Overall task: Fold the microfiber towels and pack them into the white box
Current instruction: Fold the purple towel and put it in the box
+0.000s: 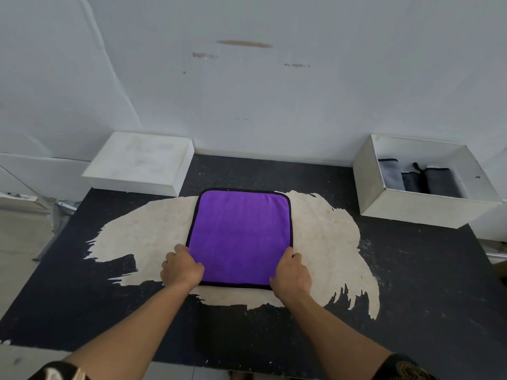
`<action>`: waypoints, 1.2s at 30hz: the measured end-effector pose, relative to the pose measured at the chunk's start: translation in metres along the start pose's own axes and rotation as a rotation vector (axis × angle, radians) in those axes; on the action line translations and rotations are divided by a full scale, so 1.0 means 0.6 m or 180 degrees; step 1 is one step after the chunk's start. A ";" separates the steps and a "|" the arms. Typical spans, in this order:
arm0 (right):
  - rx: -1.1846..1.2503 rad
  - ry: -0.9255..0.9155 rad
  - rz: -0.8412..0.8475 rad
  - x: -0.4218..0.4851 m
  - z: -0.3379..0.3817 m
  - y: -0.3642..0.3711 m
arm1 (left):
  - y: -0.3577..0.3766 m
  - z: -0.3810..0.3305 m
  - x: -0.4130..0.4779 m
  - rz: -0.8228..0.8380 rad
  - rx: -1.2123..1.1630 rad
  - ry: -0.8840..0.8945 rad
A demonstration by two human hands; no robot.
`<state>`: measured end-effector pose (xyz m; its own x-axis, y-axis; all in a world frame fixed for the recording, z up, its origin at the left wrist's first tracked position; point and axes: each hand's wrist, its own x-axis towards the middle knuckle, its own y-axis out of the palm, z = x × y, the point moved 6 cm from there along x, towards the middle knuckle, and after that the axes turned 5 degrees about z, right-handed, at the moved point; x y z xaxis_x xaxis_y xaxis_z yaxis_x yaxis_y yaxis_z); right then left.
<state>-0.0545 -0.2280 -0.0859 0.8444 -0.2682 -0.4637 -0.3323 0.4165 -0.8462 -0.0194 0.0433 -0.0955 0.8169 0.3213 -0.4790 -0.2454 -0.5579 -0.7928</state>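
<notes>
Nearest, my left hand (182, 267) and right hand (292, 272) each pinch a near corner of the purple microfiber towel (241, 234) (centre frame); uneven lifting would skew my fold.

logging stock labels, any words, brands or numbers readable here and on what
No text can be read.
Faint grey marks on the closed white box at left: too blurred to read.
Gold pattern on the right sleeve: too small to tell.
No label visible on the purple towel, the open white box or the grey towels in it.
</notes>
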 end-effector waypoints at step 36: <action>0.3386 0.1335 0.0561 0.115 -0.030 -0.045 | -0.049 -0.056 0.079 0.0815 -0.2310 -0.0556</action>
<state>0.0051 -0.2736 -0.0995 0.5494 -0.3179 -0.7727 0.2582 0.9441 -0.2048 0.0441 0.0489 -0.0824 0.6723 0.1974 -0.7135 0.0364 -0.9714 -0.2345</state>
